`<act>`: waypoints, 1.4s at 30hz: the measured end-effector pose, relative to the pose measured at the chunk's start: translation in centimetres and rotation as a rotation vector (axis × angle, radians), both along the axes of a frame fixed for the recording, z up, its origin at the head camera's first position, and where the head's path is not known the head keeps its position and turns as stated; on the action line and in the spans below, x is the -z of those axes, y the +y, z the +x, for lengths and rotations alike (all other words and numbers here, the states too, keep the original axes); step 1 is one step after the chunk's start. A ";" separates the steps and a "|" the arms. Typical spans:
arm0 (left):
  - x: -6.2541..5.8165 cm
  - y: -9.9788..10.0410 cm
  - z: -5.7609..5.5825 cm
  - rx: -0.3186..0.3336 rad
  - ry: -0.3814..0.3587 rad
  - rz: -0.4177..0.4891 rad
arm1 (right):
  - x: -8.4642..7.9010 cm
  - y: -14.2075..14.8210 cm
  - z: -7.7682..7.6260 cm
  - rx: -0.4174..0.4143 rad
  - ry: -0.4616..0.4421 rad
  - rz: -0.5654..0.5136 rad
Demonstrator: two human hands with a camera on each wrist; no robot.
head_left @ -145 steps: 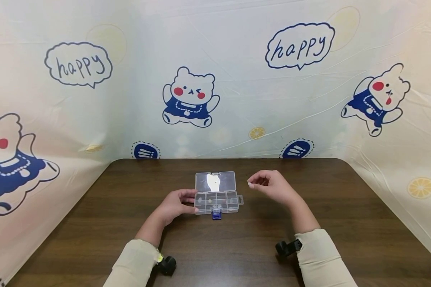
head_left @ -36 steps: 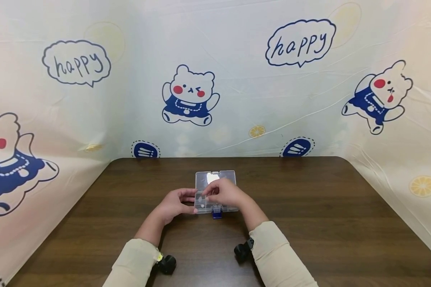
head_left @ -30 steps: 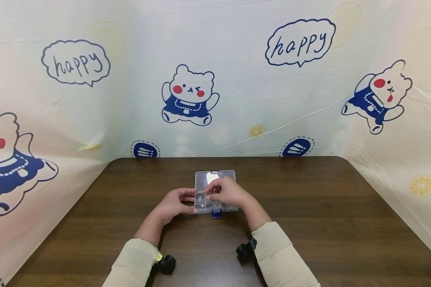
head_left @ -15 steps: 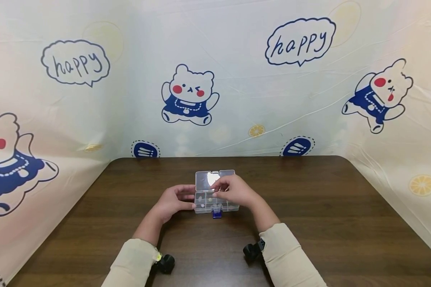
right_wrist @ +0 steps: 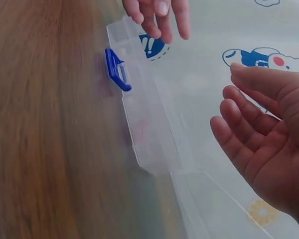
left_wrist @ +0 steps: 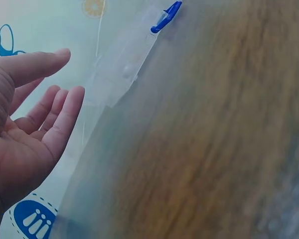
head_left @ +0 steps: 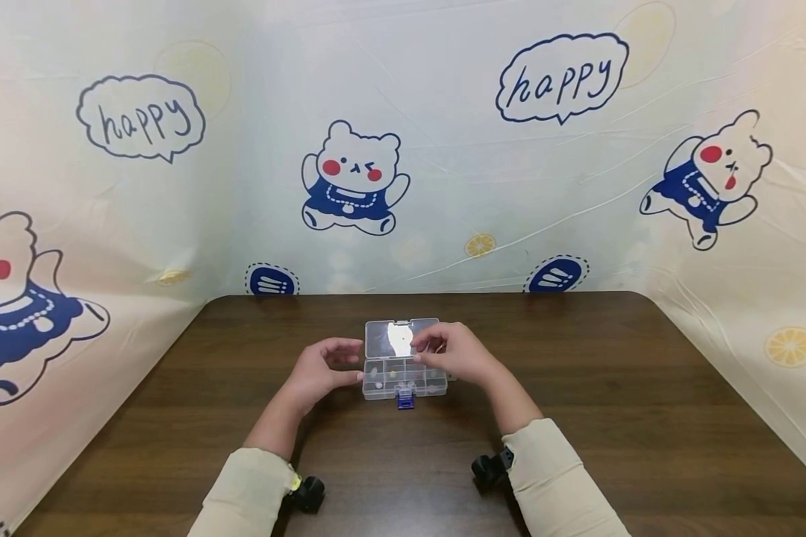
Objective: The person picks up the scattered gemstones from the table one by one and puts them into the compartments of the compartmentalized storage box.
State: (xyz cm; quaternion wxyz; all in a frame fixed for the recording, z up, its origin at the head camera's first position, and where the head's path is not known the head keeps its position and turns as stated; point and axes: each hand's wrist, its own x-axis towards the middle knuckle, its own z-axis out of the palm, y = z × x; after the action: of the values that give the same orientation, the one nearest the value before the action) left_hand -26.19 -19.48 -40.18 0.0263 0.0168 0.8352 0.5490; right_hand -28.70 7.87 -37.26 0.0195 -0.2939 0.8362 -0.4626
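A clear plastic compartment box (head_left: pixel 376 396) sits on the table with its lid (head_left: pixel 380 340) swung up at the back. Small pale pieces (head_left: pixel 379 385) lie in several of its compartments, and a blue latch (head_left: pixel 405 401) hangs at its front. Beside the box's left end is my left hand (head_left: pixel 319 375), thumb and fingers spread apart; the left wrist view (left_wrist: pixel 30 119) shows nothing between them. Over the right part of the box hovers my right hand (head_left: pixel 462 352), its fingers loosely bent. In the right wrist view the fingertips are parted with nothing between them.
The box stands on a dark brown wooden table (head_left: pixel 578 358). A pale printed cloth (head_left: pixel 443 171) with cartoon bears rises behind the table and along both sides. A small black camera is strapped at each wrist.
My right hand carried a small white piece from the right to the box's left compartments, and now draws back rightward without it. My left hand has let go of the box's left end.
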 end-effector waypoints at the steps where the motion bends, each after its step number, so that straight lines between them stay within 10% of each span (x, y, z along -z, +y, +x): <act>1: -0.1 0.0 0.0 -0.001 0.002 -0.001 | 0.0 0.2 0.0 0.005 0.004 -0.005; 24: -1.6 1.6 1.2 0.022 0.046 0.007 | -1.4 4.5 0.9 0.123 0.063 0.014; 42: -3.2 -1.2 2.4 -0.071 0.165 -0.113 | -1.8 10.1 1.7 0.192 0.161 0.012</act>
State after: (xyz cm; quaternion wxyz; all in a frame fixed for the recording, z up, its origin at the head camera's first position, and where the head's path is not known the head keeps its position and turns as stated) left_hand -23.83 -20.69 -37.01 -0.0613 0.0308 0.8642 0.4985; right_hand -26.95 17.93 -35.44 -0.0901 -0.2485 0.8621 -0.4324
